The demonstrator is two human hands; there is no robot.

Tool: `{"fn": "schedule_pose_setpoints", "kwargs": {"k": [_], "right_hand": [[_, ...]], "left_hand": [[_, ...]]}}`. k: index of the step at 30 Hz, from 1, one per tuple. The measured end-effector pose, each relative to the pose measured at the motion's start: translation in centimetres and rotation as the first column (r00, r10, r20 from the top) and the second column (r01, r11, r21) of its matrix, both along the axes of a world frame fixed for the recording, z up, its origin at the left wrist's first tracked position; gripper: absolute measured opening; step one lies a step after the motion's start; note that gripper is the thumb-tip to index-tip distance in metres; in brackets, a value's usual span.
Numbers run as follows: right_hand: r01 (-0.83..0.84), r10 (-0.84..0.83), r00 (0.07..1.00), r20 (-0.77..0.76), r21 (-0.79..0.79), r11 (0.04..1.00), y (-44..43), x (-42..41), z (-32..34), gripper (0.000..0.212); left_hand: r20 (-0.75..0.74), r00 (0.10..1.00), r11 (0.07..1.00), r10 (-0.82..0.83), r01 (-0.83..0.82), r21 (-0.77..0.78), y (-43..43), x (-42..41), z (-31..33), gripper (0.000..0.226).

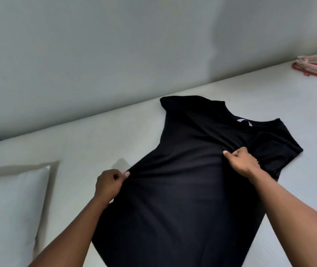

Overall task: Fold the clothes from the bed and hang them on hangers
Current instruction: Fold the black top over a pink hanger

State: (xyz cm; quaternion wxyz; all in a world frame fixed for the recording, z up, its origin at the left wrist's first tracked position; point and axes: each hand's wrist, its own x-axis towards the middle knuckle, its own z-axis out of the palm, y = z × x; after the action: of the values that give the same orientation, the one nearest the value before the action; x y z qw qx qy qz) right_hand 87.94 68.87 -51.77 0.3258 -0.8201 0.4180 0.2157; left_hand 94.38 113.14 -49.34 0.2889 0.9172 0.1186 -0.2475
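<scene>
both hands (109, 183) (243, 160) pinch black shirt (182, 199) on bed (96, 143).

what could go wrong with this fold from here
The left hand and right hand each pinch only a little of the black shirt, so it may slip or fold crooked.
The sleeve by the right hand is bunched; folding over it may trap creases.
The hangers lie far off on the bed; reaching might disturb the fold.
</scene>
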Motion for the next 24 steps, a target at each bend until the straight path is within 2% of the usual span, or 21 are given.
{"fn": "schedule_pose_setpoints", "kwargs": {"k": [1,2,4,6,8,9,11,13,15,17,19,21,23,24], "right_hand": [[-0.055,0.058,0.998,0.023,-0.104,0.993,0.9,0.0,0.6,0.045],[-0.084,0.102,0.991,0.083,-0.202,0.976,1.9,-0.2,1.0,0.037],[-0.076,0.156,0.95,0.269,-0.284,0.956,4.6,-0.8,1.8,0.018],[-0.081,0.171,0.9,0.401,-0.232,0.969,8.1,-1.8,2.3,0.005],[-0.12,0.184,0.869,0.459,-0.166,0.979,11.5,-3.0,2.5,0.004],[-0.144,0.192,0.862,0.469,-0.137,0.98,13.1,-3.7,2.5,0.006],[-0.187,0.2,0.865,0.46,-0.075,0.979,16.0,-5.1,2.1,0.01],[-0.216,0.202,0.877,0.436,-0.017,0.976,18.1,-6.0,1.9,0.012],[-0.232,0.204,0.894,0.399,0.022,0.972,19.7,-6.2,1.9,0.012],[-0.229,0.2,0.898,0.393,0.027,0.973,21.0,-5.1,2.3,0.011],[-0.198,0.181,0.9,0.397,0.002,0.98,22.3,-2.9,2.6,0.008],[-0.153,0.152,0.915,0.374,-0.028,0.988,23.8,0.3,2.8,0.016],[-0.116,0.119,0.94,0.32,-0.029,0.993,24.9,3.7,3.1,0.033],[-0.111,0.119,0.953,0.279,-0.043,0.993,25.7,5.1,3.3,0.041]], "left_hand": [[0.022,0.999,0.999,0.038,-0.038,-0.013,0.5,-0.1,-0.1,0.05],[-0.025,0.997,0.994,0.078,-0.08,-0.078,0.5,-0.1,0.0,0.05],[-0.265,0.954,0.936,0.141,-0.216,-0.279,0.8,0.1,-0.2,0.049],[-0.472,0.881,0.854,0.032,-0.27,-0.444,1.4,0.3,0.1,0.045],[-0.571,0.809,0.807,-0.14,-0.241,-0.539,1.7,0.7,0.8,0.036],[-0.575,0.797,0.802,-0.185,-0.215,-0.557,1.9,1.0,0.9,0.034],[-0.481,0.864,0.862,-0.147,-0.127,-0.491,2.3,2.0,0.5,0.032],[-0.237,0.969,0.969,-0.071,0.011,-0.245,3.0,2.7,-0.4,0.034],[-0.041,0.994,0.995,-0.097,0.096,-0.037,4.3,2.0,-0.7,0.029],[-0.029,0.986,0.986,-0.164,0.163,-0.036,5.9,0.8,-0.7,0.026],[-0.107,0.95,0.956,-0.293,0.29,-0.045,7.6,-0.7,-0.5,0.035],[-0.167,0.885,0.888,-0.435,0.452,0.081,9.4,-1.8,-0.7,0.042],[-0.16,0.883,0.881,-0.442,0.461,0.11,10.4,-2.5,-1.0,0.044],[-0.149,0.9,0.906,-0.409,0.42,0.056,11.0,-2.8,-1.0,0.046]]}}
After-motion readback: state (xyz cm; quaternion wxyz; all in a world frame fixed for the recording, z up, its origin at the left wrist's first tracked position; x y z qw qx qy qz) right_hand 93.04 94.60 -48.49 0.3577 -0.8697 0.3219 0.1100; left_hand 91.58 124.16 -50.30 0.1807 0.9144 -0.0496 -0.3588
